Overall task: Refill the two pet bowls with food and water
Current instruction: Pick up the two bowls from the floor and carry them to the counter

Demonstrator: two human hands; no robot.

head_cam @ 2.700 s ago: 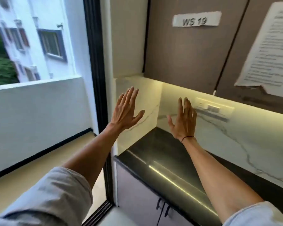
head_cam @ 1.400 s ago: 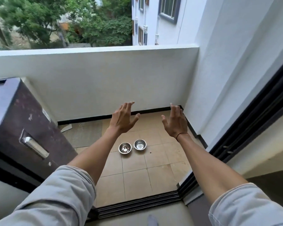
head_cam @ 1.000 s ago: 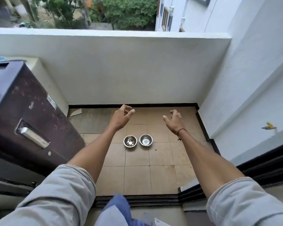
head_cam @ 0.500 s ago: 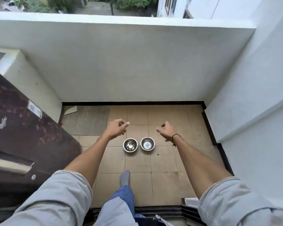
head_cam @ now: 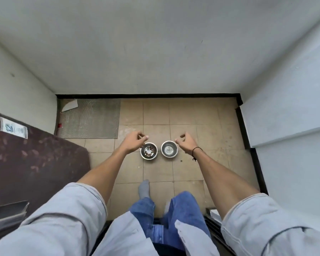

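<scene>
Two small steel pet bowls stand side by side on the tan balcony tiles. The left bowl (head_cam: 148, 150) holds a few bits of dry food. The right bowl (head_cam: 169, 149) has a shiny bottom with perhaps a little water. My left hand (head_cam: 133, 142) hovers high above the left bowl's near-left side, fingers loosely curled, holding nothing. My right hand (head_cam: 185, 143) hovers to the right of the other bowl, fingers also loosely curled and empty. Both arms reach forward from rolled grey sleeves.
White balcony walls (head_cam: 155, 52) close the space ahead and on both sides. A dark brown door (head_cam: 35, 163) stands open at the left. A grey ridged mat (head_cam: 90, 118) lies in the far left corner. My socked foot (head_cam: 144, 188) is on the tiles.
I have turned from the kitchen counter to the balcony and stepped onto it. My hands have dropped toward the bowls and their fingers have curled from flat.
</scene>
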